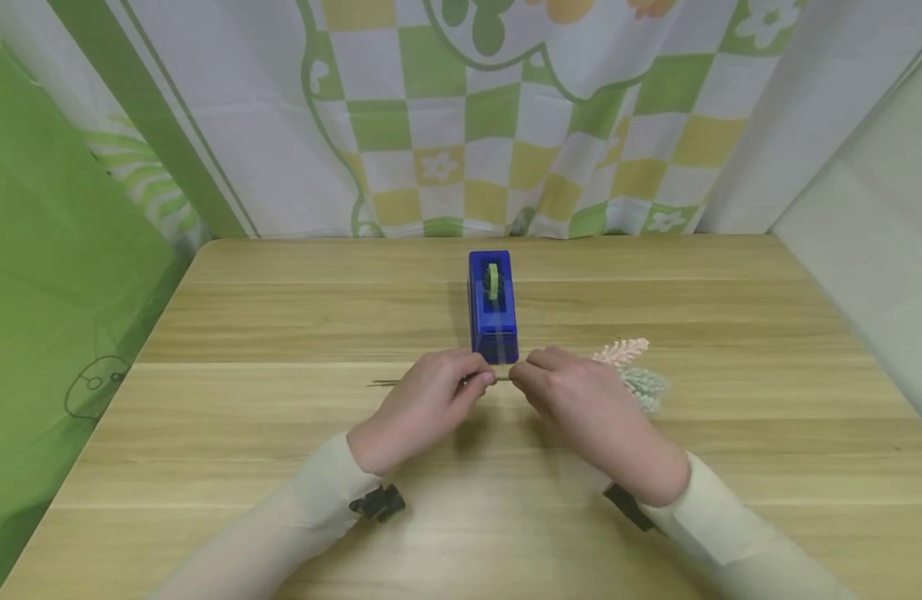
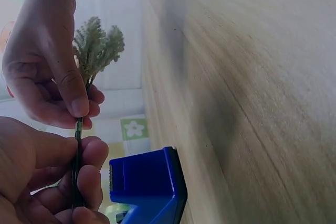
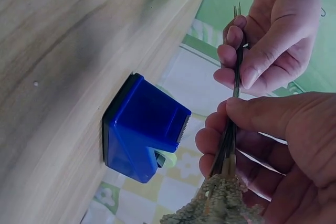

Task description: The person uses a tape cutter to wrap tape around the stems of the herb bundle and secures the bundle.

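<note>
A small bunch of flower sprigs lies crosswise over the wooden table (image 1: 341, 317), held in both hands. Its pink sprig (image 1: 622, 352) and pale green sprig (image 1: 644, 388) stick out to the right, past my right hand (image 1: 588, 412). That hand pinches the thin dark stems (image 3: 228, 142) just below the flower heads. Farther along, my left hand (image 1: 431, 400) grips the same stems between thumb and curled fingers, and the stem ends (image 1: 383, 382) poke out on the left. Just beyond the fingertips stands a blue tape dispenser (image 1: 494, 321) with its serrated cutter facing the hands.
A yellow-green roll (image 1: 493, 282) sits in the dispenser. Behind the table's far edge hangs a checked curtain (image 1: 491, 117). A green cloth (image 1: 48, 275) covers the left side, and a pale wall (image 1: 881, 225) rises on the right.
</note>
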Demonstrator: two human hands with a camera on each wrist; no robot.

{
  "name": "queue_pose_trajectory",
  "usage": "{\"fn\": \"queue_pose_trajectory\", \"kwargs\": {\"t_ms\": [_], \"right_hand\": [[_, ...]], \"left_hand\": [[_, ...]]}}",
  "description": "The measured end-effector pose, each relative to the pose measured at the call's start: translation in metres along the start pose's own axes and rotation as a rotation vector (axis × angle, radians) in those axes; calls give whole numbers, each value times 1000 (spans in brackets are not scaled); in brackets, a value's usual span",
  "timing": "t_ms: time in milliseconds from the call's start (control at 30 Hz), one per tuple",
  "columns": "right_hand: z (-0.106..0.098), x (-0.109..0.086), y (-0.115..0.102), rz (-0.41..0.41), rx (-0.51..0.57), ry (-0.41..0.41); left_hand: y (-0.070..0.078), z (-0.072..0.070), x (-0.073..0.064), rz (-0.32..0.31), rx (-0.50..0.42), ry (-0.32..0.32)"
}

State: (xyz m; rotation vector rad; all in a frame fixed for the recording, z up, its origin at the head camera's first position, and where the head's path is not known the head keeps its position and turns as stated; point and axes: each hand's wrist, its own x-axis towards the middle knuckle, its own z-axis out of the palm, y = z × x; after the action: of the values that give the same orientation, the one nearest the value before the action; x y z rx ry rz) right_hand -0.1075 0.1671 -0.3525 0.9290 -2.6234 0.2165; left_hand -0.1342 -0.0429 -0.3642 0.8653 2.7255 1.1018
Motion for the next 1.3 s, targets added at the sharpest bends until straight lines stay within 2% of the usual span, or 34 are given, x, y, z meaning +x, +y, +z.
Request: {"fn": "queue_pose_trajectory", "kwargs": {"t_ms": [333, 667, 1033, 1200, 1300], "right_hand": [[2, 2, -1, 12, -51, 30], [3, 3, 0, 42, 18, -26], [4, 4, 2, 36, 31, 12], [6, 5, 2, 29, 14, 35], [6, 6, 1, 37, 12, 20]], "left_hand": [[0, 1, 1, -18, -28, 21], [0, 2, 1, -32, -28, 44], [0, 3, 4, -37, 20, 34], [-1, 3, 5, -36, -2, 52], [-1, 3, 5, -30, -15, 66]]}}
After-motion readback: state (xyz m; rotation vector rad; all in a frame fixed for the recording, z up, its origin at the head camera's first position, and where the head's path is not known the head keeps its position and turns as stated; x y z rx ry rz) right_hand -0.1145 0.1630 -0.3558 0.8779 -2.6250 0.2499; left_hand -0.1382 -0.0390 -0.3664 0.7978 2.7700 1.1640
